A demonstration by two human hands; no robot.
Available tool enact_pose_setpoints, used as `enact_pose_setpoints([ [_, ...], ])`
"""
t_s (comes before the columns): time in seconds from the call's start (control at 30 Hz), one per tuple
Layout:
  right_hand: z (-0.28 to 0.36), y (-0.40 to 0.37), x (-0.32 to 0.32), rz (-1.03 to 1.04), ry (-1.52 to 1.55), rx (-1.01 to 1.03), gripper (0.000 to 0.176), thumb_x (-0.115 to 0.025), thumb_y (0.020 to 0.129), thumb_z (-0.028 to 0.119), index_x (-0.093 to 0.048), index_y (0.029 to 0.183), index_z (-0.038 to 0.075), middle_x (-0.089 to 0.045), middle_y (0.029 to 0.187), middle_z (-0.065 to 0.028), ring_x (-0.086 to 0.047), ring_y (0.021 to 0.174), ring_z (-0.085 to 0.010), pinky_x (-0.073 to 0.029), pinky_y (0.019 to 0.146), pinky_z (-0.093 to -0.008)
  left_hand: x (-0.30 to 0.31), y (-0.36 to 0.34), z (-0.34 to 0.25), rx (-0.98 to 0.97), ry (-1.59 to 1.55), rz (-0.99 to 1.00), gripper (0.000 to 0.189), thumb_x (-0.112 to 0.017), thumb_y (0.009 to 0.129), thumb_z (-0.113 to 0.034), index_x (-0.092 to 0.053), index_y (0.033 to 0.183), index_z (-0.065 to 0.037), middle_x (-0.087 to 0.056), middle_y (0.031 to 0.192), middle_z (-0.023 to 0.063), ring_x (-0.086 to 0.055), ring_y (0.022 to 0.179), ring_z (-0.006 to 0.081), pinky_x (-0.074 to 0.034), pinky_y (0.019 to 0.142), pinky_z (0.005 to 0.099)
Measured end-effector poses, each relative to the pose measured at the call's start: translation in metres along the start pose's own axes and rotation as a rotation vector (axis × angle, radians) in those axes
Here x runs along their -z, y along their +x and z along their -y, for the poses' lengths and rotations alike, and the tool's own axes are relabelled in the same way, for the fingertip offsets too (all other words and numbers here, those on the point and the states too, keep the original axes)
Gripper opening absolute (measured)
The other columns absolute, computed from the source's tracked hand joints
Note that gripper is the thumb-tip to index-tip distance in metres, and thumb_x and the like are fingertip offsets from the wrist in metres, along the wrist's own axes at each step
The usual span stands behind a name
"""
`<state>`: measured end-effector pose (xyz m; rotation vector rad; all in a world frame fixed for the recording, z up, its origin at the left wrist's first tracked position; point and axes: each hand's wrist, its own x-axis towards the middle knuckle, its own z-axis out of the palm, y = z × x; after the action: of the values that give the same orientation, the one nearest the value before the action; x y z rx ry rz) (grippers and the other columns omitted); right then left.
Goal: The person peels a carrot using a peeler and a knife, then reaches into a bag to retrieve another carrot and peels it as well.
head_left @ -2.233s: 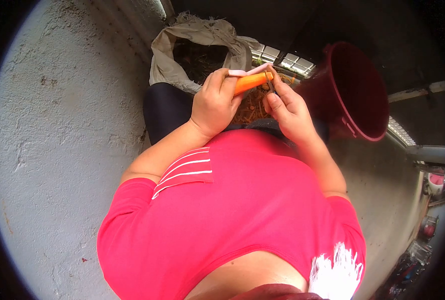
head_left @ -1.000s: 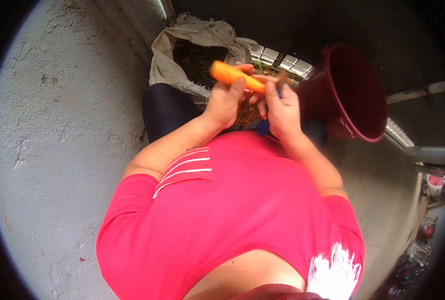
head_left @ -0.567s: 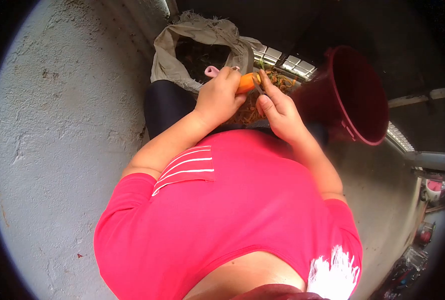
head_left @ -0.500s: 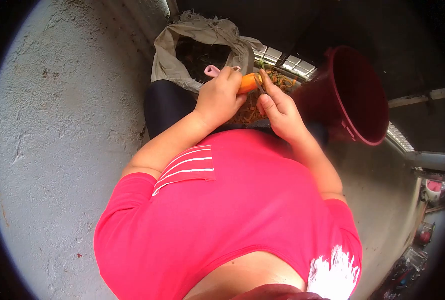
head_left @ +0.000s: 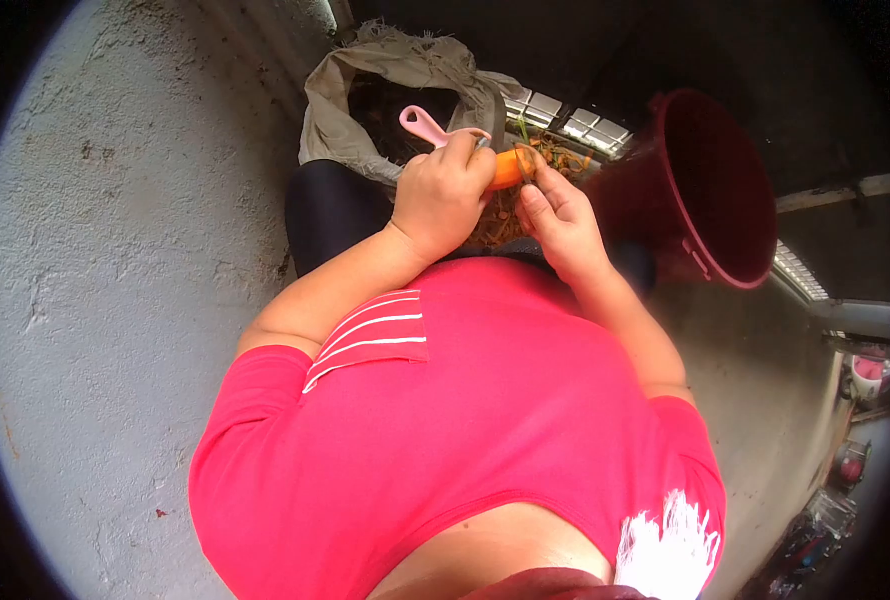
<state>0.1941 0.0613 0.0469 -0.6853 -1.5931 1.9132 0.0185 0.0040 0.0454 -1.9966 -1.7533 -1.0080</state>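
My left hand (head_left: 443, 192) is closed around an orange carrot-like piece (head_left: 508, 170). A pink-handled tool (head_left: 424, 124) with a loop at its end also sticks out of that hand, pointing up and left. My right hand (head_left: 569, 222) is at the other end of the orange piece, thumb and fingers pinched together there. A thin dark item shows between these fingers and the orange end, too small to identify. Below and behind the hands lie orange and green peelings (head_left: 495, 225).
An open whitish woven sack (head_left: 334, 117) stands beyond my left hand, dark inside. To the right is a dark red bucket (head_left: 633, 195), its mouth tilted toward the right. A rough grey wall (head_left: 135, 260) fills the left side. Household items (head_left: 850, 465) show at the far right.
The pink handle has swung up and shows more of its length. My left hand and the orange piece have shifted slightly right, and my right fingers have curled at its end.
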Motion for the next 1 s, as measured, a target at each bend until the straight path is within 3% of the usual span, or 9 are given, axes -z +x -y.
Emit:
enact_pose_setpoints([
  [0.33, 0.001, 0.003, 0.009, 0.020, 0.267, -0.214, 0.041, -0.053, 0.101, 0.026, -0.048, 0.141, 0.014, -0.042, 0.069, 0.0040, -0.034, 0.055, -0.0051, -0.029, 0.047, -0.0189, -0.006, -0.003, 0.002, -0.064, 0.055, -0.004, 0.028, -0.072, 0.065, -0.010, -0.059, 0.089, -0.006, -0.063, 0.104, 0.0098, -0.065, 0.072, 0.0270, -0.051, 0.060, 0.0371],
  [0.53, -0.008, 0.008, 0.015, 0.014, 0.346, -0.178, 0.040, -0.049, 0.103, 0.033, -0.049, 0.138, 0.016, -0.047, 0.073, 0.0023, -0.037, 0.055, -0.0067, -0.031, 0.047, -0.0213, -0.010, -0.001, 0.000, 0.100, -0.117, 0.050, 0.037, -0.077, 0.064, -0.010, -0.057, 0.094, -0.005, -0.063, 0.115, 0.0136, -0.067, 0.078, 0.0316, -0.054, 0.064, 0.0398],
  [0.63, -0.003, 0.018, 0.029, -0.302, 0.874, -0.404, 0.041, -0.046, 0.102, 0.040, -0.050, 0.135, 0.017, -0.051, 0.076, 0.0017, -0.039, 0.054, -0.0073, -0.032, 0.047, -0.0223, -0.005, 0.004, 0.000, 0.071, -0.061, 0.020, 0.035, -0.077, 0.065, -0.010, -0.058, 0.094, -0.005, -0.063, 0.113, 0.0124, -0.066, 0.077, 0.0309, -0.054, 0.064, 0.0392],
  [0.67, -0.005, 0.019, 0.040, -0.217, 0.924, -0.455, 0.043, -0.045, 0.101, 0.045, -0.052, 0.131, 0.014, -0.053, 0.078, 0.0012, -0.041, 0.054, -0.0078, -0.032, 0.046, -0.0229, -0.004, 0.004, 0.001, 0.051, -0.041, 0.017, 0.034, -0.076, 0.066, -0.010, -0.058, 0.094, -0.005, -0.063, 0.111, 0.0119, -0.066, 0.077, 0.0303, -0.053, 0.064, 0.0389],
  [0.77, 0.018, 0.009, 0.028, -0.173, 0.398, -0.289, 0.042, -0.049, 0.100, 0.041, -0.053, 0.128, 0.010, -0.054, 0.078, 0.0013, -0.042, 0.055, -0.0081, -0.033, 0.046, -0.0245, -0.005, 0.004, 0.002, -0.004, 0.022, 0.018, 0.031, -0.074, 0.067, -0.011, -0.058, 0.094, -0.006, -0.063, 0.106, 0.0106, -0.066, 0.076, 0.0281, -0.052, 0.063, 0.0381],
  [0.8, 0.028, 0.007, 0.015, -0.238, 0.084, -0.189, 0.034, -0.055, 0.098, 0.031, -0.058, 0.121, 0.006, -0.056, 0.078, 0.0012, -0.044, 0.056, -0.0058, -0.034, 0.046, -0.0251, -0.006, 0.003, 0.001, -0.019, 0.042, 0.024, 0.030, -0.073, 0.068, -0.011, -0.058, 0.094, -0.006, -0.063, 0.105, 0.0102, -0.066, 0.076, 0.0274, -0.051, 0.062, 0.0378],
  [0.9, 0.001, 0.020, 0.011, -0.215, -0.530, 0.373, 0.025, -0.059, 0.096, 0.022, -0.065, 0.113, 0.005, -0.057, 0.077, 0.0019, -0.043, 0.056, -0.0020, -0.033, 0.047, -0.0218, -0.009, 0.003, -0.005, -0.066, 0.046, 0.011, 0.027, -0.070, 0.069, -0.010, -0.058, 0.092, -0.006, -0.063, 0.102, 0.0098, -0.065, 0.077, 0.0259, -0.050, 0.061, 0.0373],
  [0.93, -0.001, 0.020, 0.008, -0.195, -0.382, 0.313, 0.023, -0.060, 0.095, 0.020, -0.067, 0.108, 0.003, -0.060, 0.080, 0.0015, -0.050, 0.063, -0.0028, -0.040, 0.054, -0.0207, -0.009, 0.004, -0.006, -0.081, 0.040, 0.000, 0.026, -0.069, 0.069, -0.010, -0.058, 0.092, -0.006, -0.062, 0.102, 0.0098, -0.065, 0.077, 0.0255, -0.050, 0.061, 0.0372],
  [1.0, 0.013, 0.014, 0.016, -0.177, -0.173, -0.028, 0.025, -0.059, 0.095, 0.020, -0.065, 0.111, 0.001, -0.062, 0.084, 0.0014, -0.054, 0.072, -0.0054, -0.045, 0.065, -0.0217, -0.008, 0.004, -0.006, -0.091, 0.032, 0.012, 0.025, -0.068, 0.069, -0.009, -0.058, 0.091, -0.006, -0.063, 0.102, 0.0098, -0.066, 0.078, 0.0257, -0.050, 0.062, 0.0373],
])
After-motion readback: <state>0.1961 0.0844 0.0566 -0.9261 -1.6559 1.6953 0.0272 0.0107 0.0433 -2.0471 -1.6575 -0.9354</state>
